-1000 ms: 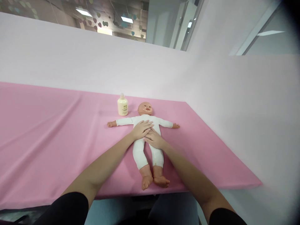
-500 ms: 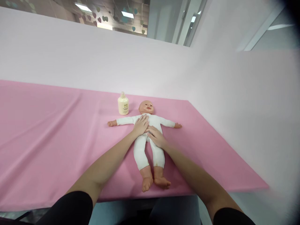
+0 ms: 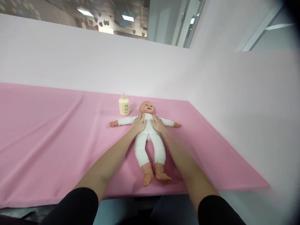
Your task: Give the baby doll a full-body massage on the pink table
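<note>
Pale pink walls close off the far side and the right side of our view, and above the far wall we see a ceiling with strip lights and small hanging heart shapes. Below them a table (image 3: pixel 47 131) under a pink cloth runs from the left edge of the view to a right edge near the right wall; the cloth shows long soft folds on its left half.

Going from left to right, the first thing we meet is a cream bottle (image 3: pixel 124 105) standing upright near the far edge of the table, just beside the doll's head and apart from it. Next comes the doll (image 3: pixel 150 147), lying on its back in a white suit near the right part of the table. Its long axis runs from the far edge toward the near edge: the head points away from us, the bare feet point toward us and lie close to the near edge. Its arms are spread out to either side, across the table.

Our left hand (image 3: pixel 139 124) lies flat on the doll's chest at its left-hand shoulder, fingers stretched out and close together, pointing toward the head; it grips nothing. Our right hand (image 3: pixel 157 124) lies the same way on the other side of the chest, fingers extended and pressed on the white suit, with a narrow gap between the two hands. Both forearms are bare, with black sleeves at the bottom of the view.
</note>
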Available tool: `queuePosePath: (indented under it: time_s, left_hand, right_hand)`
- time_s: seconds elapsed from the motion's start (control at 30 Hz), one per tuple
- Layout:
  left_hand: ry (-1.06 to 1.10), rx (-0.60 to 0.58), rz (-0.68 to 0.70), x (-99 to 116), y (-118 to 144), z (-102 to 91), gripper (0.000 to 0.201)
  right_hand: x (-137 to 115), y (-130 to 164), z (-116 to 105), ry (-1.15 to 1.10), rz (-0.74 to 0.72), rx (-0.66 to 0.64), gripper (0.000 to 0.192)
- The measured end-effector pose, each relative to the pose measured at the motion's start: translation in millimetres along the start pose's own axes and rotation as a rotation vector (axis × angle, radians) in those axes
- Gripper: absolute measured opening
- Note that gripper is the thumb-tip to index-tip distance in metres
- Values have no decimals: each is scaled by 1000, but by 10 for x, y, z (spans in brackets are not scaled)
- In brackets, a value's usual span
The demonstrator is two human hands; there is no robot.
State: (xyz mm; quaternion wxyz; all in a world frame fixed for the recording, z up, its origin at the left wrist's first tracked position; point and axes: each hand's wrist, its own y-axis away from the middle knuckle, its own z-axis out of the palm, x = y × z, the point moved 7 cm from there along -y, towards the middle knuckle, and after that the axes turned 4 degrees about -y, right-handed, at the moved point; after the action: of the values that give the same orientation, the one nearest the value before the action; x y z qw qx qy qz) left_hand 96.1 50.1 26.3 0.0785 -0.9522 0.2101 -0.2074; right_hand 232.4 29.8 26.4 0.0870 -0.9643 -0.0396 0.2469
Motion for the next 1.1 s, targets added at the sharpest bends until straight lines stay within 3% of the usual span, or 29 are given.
queuePosePath:
  time_s: [0.2, 0.33, 0.73, 0.93, 1.1]
  left_hand:
    - [-91, 7, -128, -314, -20, -69, 57]
    - [-112, 14, -135, -358, -17, -87, 57]
    - [-246, 122, -172, -579, 85, -260, 52]
    - [-271, 134, -239, -702, 102, -274, 58]
    - [-301, 177, -252, -744, 149, -334, 56]
  right_hand:
    - [344, -37, -93, 129, 155, 31, 60]
    - [481, -8, -155, 161, 196, 59, 56]
    - [633, 88, -262, 214, 292, 220, 54]
    - [658, 182, -306, 290, 311, 394, 51]
    - [661, 190, -302, 315, 288, 411, 49]
